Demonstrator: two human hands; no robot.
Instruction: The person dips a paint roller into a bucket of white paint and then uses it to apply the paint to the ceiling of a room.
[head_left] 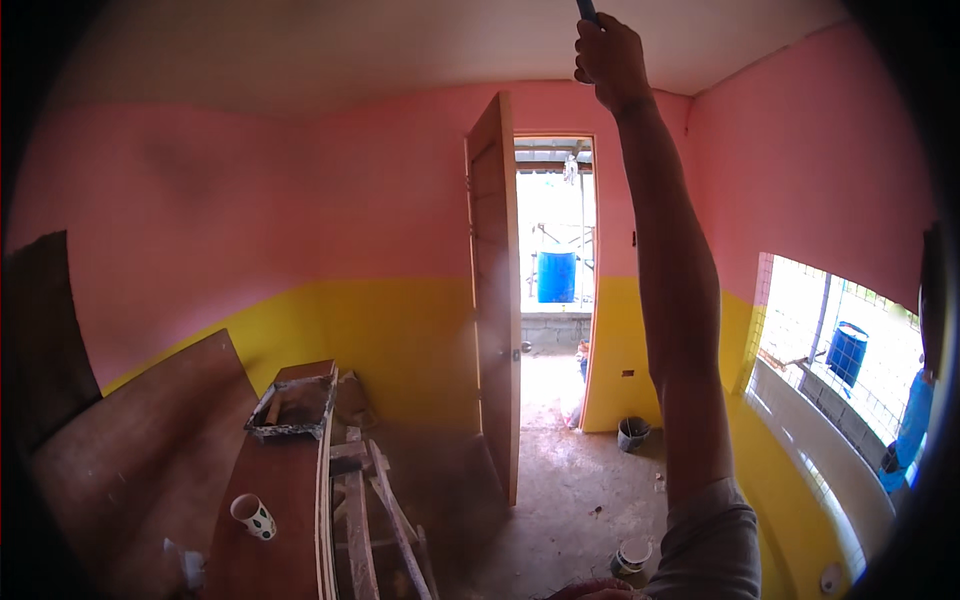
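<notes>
My right arm reaches up toward the ceiling, with a grey sleeve at its shoulder end. High in the view, my right hand point(612, 58) is closed around a dark rod-like handle point(587, 10). The handle runs out of the picture at the top edge, so what it carries is hidden. The pale ceiling point(380, 50) lies behind and around the hand. My left hand cannot be made out; a reddish shape point(598, 588) shows at the bottom edge, too cut off to name.
At lower left, a paint tray point(268, 432) and a patterned cup point(252, 516) rest on a brown board point(240, 560), beside a wooden trestle point(358, 530). A door point(492, 300) stands ajar ahead. A dark bucket point(632, 433) and a white-topped can point(632, 555) sit on the floor.
</notes>
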